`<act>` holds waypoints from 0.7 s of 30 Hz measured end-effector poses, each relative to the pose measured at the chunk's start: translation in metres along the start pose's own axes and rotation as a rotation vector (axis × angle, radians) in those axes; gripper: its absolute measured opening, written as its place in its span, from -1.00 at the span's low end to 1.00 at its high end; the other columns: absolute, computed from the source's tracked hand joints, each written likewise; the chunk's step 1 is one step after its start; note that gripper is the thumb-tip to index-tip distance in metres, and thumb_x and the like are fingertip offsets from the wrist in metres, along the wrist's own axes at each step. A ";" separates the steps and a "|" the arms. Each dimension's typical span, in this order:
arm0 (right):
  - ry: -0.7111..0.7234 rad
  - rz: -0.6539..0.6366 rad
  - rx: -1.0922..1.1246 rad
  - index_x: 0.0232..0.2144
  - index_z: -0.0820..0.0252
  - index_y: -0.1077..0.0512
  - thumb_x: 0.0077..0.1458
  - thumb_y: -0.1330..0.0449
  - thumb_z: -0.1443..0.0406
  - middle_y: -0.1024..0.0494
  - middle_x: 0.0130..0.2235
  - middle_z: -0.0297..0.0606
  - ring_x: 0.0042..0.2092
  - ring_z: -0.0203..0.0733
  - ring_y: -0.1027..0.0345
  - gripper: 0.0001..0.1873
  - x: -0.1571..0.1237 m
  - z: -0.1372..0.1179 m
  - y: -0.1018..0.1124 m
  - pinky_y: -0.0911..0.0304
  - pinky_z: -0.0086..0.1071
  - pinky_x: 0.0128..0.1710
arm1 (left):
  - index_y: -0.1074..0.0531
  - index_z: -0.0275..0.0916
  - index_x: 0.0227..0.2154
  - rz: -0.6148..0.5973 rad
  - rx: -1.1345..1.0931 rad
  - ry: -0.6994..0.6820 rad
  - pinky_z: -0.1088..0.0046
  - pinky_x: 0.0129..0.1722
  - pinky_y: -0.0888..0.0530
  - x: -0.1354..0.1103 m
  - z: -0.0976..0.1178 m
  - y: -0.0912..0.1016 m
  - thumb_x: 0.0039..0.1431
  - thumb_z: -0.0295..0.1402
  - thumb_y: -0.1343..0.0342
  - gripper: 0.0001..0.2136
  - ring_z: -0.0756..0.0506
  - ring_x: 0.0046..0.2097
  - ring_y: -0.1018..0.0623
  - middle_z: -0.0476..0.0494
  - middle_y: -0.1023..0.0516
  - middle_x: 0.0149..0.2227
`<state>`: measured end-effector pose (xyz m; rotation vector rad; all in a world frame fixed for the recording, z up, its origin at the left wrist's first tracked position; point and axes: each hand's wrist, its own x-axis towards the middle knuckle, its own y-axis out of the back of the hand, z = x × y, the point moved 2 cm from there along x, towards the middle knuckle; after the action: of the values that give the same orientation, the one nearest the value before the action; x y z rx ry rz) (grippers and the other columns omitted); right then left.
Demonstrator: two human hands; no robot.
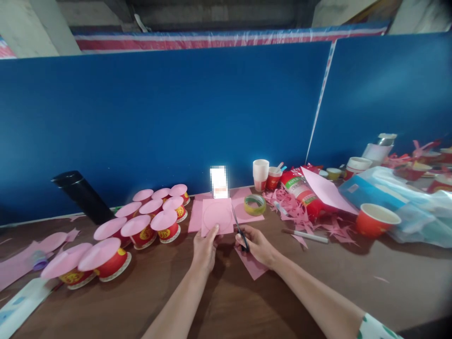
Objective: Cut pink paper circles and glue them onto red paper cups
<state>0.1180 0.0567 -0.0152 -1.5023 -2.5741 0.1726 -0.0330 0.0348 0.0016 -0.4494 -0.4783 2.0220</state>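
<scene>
My left hand (205, 247) pinches the lower edge of a square pink paper sheet (217, 215) that has a circle drawn on it, holding it up over the brown table (226, 301). My right hand (256, 245) is closed round the black handles of a pair of scissors (238, 226), whose blades point up along the sheet's right edge. A pink paper offcut (252, 264) lies on the table under my right hand.
Several upturned red paper cups with pink paper discs on top (141, 226) stand at the left, beside a black flask (83, 195). A tape roll (254, 204), a white marker (309, 235), pink scraps (300, 214), a red cup (376, 219) and a blue partition (158, 117) lie beyond.
</scene>
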 end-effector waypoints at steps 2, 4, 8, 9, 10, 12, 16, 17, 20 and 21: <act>0.007 -0.010 -0.012 -0.22 0.21 -0.31 -0.03 -0.20 0.08 -0.36 -0.53 -0.41 -0.54 -0.39 -0.22 -0.61 -0.001 -0.001 -0.001 -0.13 -0.53 -0.64 | -0.40 -0.32 -0.39 0.002 0.006 0.006 0.53 -0.48 -0.49 -0.002 0.001 -0.002 -0.27 -0.41 -0.34 -0.69 0.02 -0.44 -0.50 -0.05 -0.50 -0.43; 0.015 -0.016 -0.028 -0.24 0.22 -0.31 -0.02 -0.19 0.08 -0.36 -0.53 -0.40 -0.54 -0.39 -0.23 -0.62 -0.001 -0.003 -0.001 -0.13 -0.53 -0.63 | -0.41 -0.32 -0.39 0.005 0.022 0.009 0.54 -0.49 -0.48 -0.004 0.001 -0.004 -0.27 -0.39 -0.34 -0.68 0.03 -0.44 -0.50 -0.04 -0.50 -0.44; 0.011 -0.008 -0.030 -0.28 0.22 -0.30 -0.02 -0.18 0.06 -0.37 -0.51 -0.39 -0.54 -0.38 -0.24 -0.63 -0.003 -0.008 -0.002 -0.12 -0.55 -0.65 | -0.42 -0.31 -0.37 -0.005 0.046 0.019 0.55 -0.48 -0.48 -0.006 0.000 -0.004 -0.26 -0.37 -0.34 -0.68 0.04 -0.43 -0.49 -0.04 -0.49 -0.43; 0.009 -0.007 -0.026 -0.29 0.22 -0.30 -0.02 -0.18 0.05 -0.37 -0.51 -0.39 -0.54 -0.38 -0.25 -0.63 -0.003 -0.009 -0.002 -0.12 -0.55 -0.65 | -0.42 -0.31 -0.37 -0.006 0.047 0.021 0.55 -0.48 -0.48 -0.006 0.000 -0.004 -0.26 -0.37 -0.34 -0.68 0.04 -0.43 -0.49 -0.04 -0.49 -0.43; 0.009 -0.006 -0.025 -0.30 0.22 -0.30 -0.03 -0.18 0.04 -0.37 -0.51 -0.39 -0.53 -0.37 -0.26 -0.62 -0.003 -0.010 -0.003 -0.12 -0.55 -0.65 | -0.42 -0.32 -0.37 -0.003 0.050 0.023 0.55 -0.48 -0.48 -0.005 -0.001 -0.004 -0.26 -0.37 -0.34 -0.68 0.04 -0.43 -0.49 -0.04 -0.49 -0.42; 0.005 -0.003 -0.028 -0.30 0.22 -0.29 -0.03 -0.18 0.03 -0.36 -0.51 -0.39 -0.52 -0.37 -0.26 -0.61 -0.002 -0.011 -0.004 -0.12 -0.55 -0.65 | -0.42 -0.32 -0.38 0.002 0.052 0.027 0.55 -0.48 -0.49 -0.005 -0.001 -0.004 -0.25 -0.38 -0.34 -0.68 0.04 -0.43 -0.49 -0.06 -0.49 -0.42; 0.028 0.031 -0.104 -0.22 0.21 -0.26 -0.04 -0.18 0.06 -0.37 -0.50 -0.40 -0.54 -0.38 -0.24 -0.58 -0.001 -0.012 0.000 -0.13 -0.52 -0.63 | -0.41 -0.33 -0.39 -0.001 0.011 0.026 0.54 -0.48 -0.50 -0.002 -0.001 -0.002 -0.23 -0.42 -0.33 -0.71 0.01 -0.42 -0.51 -0.08 -0.50 -0.42; 0.048 0.065 -0.163 -0.20 0.19 -0.24 -0.05 -0.19 0.07 -0.37 -0.50 -0.41 -0.55 -0.37 -0.23 -0.57 0.000 -0.012 0.002 -0.14 -0.51 -0.62 | -0.40 -0.33 -0.39 0.004 -0.009 0.017 0.53 -0.48 -0.50 0.000 0.000 -0.001 -0.22 -0.43 -0.32 -0.72 0.01 -0.42 -0.51 -0.08 -0.50 -0.42; 0.132 0.215 -0.451 -0.27 0.15 -0.25 -0.10 -0.23 0.16 -0.41 -0.52 -0.42 -0.51 -0.31 -0.27 -0.65 -0.002 -0.017 0.012 -0.16 -0.47 -0.55 | -0.39 -0.32 -0.40 0.060 -0.070 -0.026 0.54 -0.49 -0.50 0.005 0.004 0.002 -0.21 -0.50 -0.30 -0.75 0.03 -0.44 -0.51 -0.04 -0.49 -0.45; 0.160 0.253 -0.557 -0.32 0.14 -0.26 -0.12 -0.23 0.20 -0.42 -0.52 -0.41 -0.49 -0.28 -0.30 -0.70 -0.003 -0.020 0.015 -0.17 -0.46 -0.53 | -0.38 -0.31 -0.40 0.081 -0.086 -0.036 0.55 -0.49 -0.50 0.007 0.006 0.004 -0.21 -0.52 -0.29 -0.75 0.04 -0.45 -0.50 -0.02 -0.49 -0.45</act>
<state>0.1362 0.0614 0.0011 -1.9191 -2.4049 -0.6620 -0.0417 0.0382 0.0039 -0.4925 -0.5791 2.0956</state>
